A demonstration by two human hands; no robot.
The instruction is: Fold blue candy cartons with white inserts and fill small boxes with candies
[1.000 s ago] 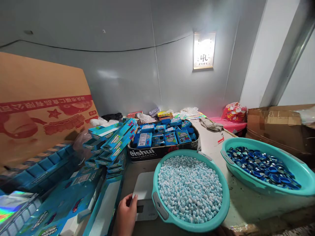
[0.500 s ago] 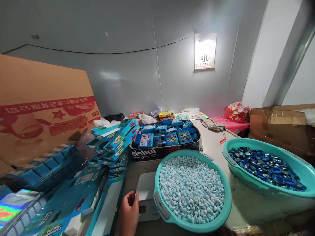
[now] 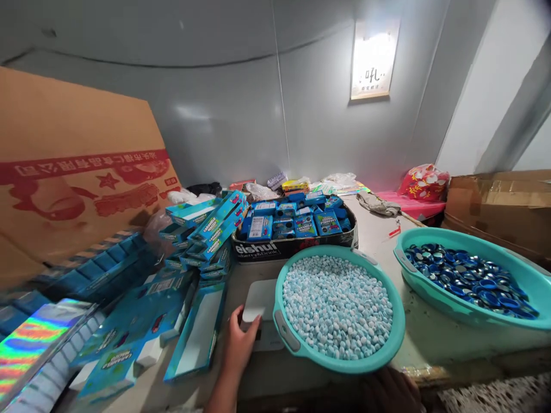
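Observation:
A white digital scale lies beside a turquoise basin heaped with pale blue and white candies. At the scale's near-left corner is my left hand, its thumb and curled fingers closed around the plate's edge. The scale's display is mostly covered by the thumb. In deep shadow below the basin's near rim, my right hand shows only as a dark shape; its fingers cannot be made out. Left of my left hand lies an open blue display tray with a white inside.
Behind the basin stands a black carton of small blue boxes. Stacked blue trays and a large cardboard box are at left. A second turquoise basin at right holds blue-and-silver round pieces.
My left hand has moved forward and right, farther onto the scale's corner. The camera view has tilted down, and the dark shape of my right hand shows more below the basin.

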